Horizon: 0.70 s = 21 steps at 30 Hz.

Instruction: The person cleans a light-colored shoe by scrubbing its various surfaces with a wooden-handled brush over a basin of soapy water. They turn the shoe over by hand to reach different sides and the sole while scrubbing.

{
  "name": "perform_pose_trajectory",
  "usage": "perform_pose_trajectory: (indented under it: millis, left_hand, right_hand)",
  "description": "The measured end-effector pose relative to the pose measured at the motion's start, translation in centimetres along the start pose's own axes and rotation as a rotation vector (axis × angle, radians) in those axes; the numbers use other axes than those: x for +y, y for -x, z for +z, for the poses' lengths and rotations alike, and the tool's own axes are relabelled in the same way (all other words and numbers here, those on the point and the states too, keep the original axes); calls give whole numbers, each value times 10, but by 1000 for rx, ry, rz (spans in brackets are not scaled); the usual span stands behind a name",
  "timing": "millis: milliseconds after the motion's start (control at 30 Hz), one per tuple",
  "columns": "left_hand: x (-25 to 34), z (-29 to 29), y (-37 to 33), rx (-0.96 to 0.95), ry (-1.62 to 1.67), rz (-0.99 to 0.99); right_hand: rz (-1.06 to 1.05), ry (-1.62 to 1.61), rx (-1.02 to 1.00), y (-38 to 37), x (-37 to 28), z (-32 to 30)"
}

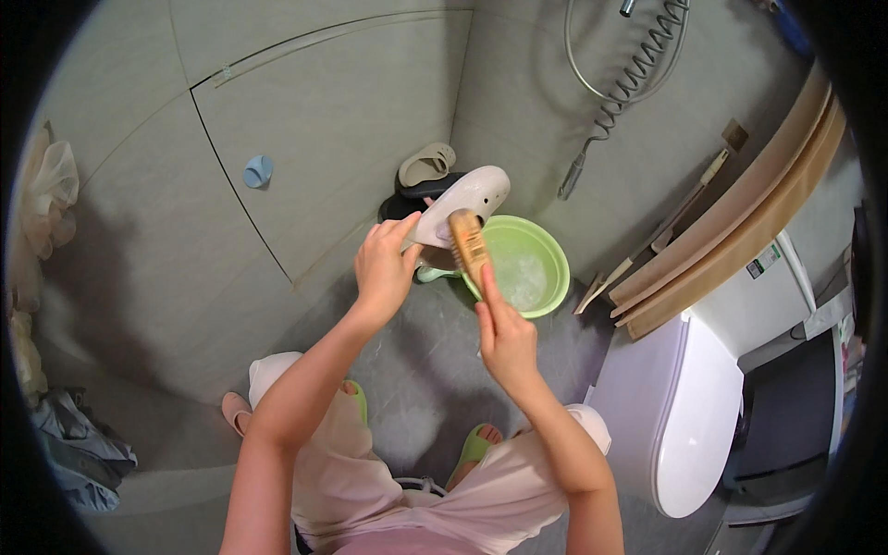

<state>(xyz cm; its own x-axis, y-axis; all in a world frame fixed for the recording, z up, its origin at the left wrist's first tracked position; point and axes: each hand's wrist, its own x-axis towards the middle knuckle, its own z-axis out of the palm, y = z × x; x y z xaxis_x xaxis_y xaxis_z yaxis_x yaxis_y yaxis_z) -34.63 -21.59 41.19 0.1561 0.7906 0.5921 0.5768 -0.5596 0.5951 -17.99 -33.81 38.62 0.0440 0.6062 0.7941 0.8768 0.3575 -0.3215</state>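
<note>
My left hand [384, 264] grips a whitish clog [476, 190] with dark holes in its upper, holding it tilted in the air beside the green basin [563, 277]. In my right hand [509, 340] is the handle of a wooden scrubbing brush [470, 240]. The brush's bristle side faces the clog and appears to touch it near the opening. Pale, foamy water [525, 277] lies in the basin. Behind the raised clog, a beige clog [425, 166] and dark slippers [403, 208] are by the wall, partly hidden.
To the right are a white toilet [661, 416], tall tan panels [740, 227] and a long-handled cleaning tool [675, 217] leaning on the wall. A coiled shower hose [638, 74] hangs above. A pale green handled thing [435, 272] sits beside the basin. One pink slipper [237, 410] is at left.
</note>
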Motion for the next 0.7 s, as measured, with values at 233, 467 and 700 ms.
perform_pose_trajectory:
  millis: [233, 467, 700]
  left_hand:
    - [-2, 0, -3, 27, -23, 15]
    - [0, -4, -1, 7, -60, -3]
    - [0, -5, -1, 2, -44, -11]
  right_hand:
    - [165, 23, -126, 1, 4, -8]
    - [232, 13, -97, -6, 11, -5]
    - [166, -4, -98, -6, 6, -7]
